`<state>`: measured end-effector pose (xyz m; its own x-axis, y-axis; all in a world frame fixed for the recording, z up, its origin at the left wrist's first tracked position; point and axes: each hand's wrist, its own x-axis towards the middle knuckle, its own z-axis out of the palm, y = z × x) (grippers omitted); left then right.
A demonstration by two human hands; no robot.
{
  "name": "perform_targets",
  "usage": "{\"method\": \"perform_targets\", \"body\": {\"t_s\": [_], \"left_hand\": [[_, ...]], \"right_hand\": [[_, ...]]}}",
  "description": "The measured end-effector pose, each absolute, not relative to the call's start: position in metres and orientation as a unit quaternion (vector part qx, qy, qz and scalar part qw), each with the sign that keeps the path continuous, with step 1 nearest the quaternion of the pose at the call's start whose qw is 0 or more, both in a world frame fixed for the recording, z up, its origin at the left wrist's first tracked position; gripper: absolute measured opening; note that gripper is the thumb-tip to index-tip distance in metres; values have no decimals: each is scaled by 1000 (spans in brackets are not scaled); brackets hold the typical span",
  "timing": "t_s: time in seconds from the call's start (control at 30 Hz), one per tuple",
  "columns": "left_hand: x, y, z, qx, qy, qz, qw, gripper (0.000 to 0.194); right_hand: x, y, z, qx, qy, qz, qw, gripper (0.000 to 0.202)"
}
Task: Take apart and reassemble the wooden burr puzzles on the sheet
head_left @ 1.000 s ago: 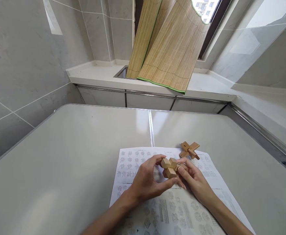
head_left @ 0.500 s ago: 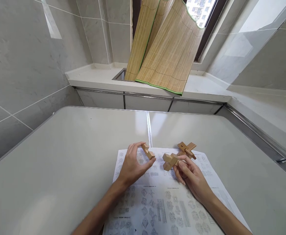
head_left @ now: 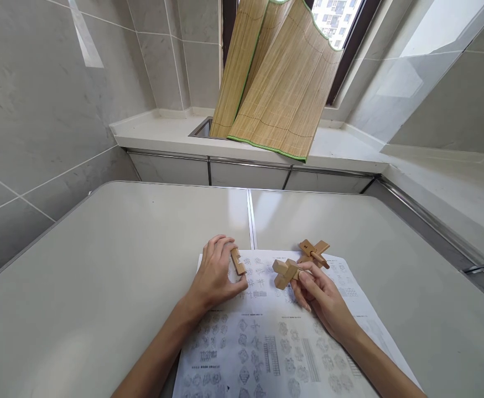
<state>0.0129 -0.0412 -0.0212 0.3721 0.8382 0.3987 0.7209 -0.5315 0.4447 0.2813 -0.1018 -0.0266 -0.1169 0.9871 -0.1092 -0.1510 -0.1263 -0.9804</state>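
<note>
Between the thumb and fingers of my left hand (head_left: 217,279) is a notched wooden puzzle piece (head_left: 238,261), a short bar held above the printed sheet. My right hand (head_left: 322,296) pinches a partly joined wooden burr puzzle (head_left: 285,273), made of light interlocking bars, at its right end. The two wooden things are apart, with a gap of paper between them. Just beyond my right hand lies a darker wooden cross-shaped puzzle (head_left: 314,253) with the number 2 on one bar. Under both hands spreads a paper sheet (head_left: 266,326) printed with puzzle diagrams.
The sheet lies on a pale table (head_left: 100,265) with a seam down its middle. Past the table's far edge runs a white ledge (head_left: 162,130), where a bamboo mat (head_left: 283,94) hangs down in front of a window. Tiled walls rise on both sides.
My left hand has moved left with the notched piece, away from the burr puzzle, and the piece has turned more upright. My right hand has hardly moved.
</note>
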Motion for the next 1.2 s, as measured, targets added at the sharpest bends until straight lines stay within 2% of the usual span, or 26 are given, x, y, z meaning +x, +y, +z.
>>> {"method": "perform_targets", "body": {"t_s": [0.1,0.3,0.37,0.5,0.63,0.77,0.93,1.03,1.2], "left_hand": [[10,-40,-20,819,491,284,86,53],[14,-45,-17,829,469,293,82,71],[21,-51,-14,838,435,315,101,61],[40,-64,-11,846,376,352,139,25],[54,-72,-15,845,334,374,183,9],[60,-76,-19,821,344,390,237,4],[63,-79,-16,782,368,376,334,11],[65,-80,-16,786,395,367,301,15],[64,-78,-23,800,443,371,158,24]], "right_hand": [[281,-101,-26,-460,-453,592,483,37],[280,-101,-27,-452,-444,599,490,37],[280,-101,-27,-444,-444,603,491,36],[282,-101,-30,-418,-456,624,478,36],[283,-102,-33,-398,-480,636,454,34],[281,-103,-34,-434,-511,588,451,34],[279,-104,-42,-504,-559,478,453,36],[278,-105,-46,-539,-603,386,445,35],[277,-106,-46,-566,-657,280,411,27]]}}
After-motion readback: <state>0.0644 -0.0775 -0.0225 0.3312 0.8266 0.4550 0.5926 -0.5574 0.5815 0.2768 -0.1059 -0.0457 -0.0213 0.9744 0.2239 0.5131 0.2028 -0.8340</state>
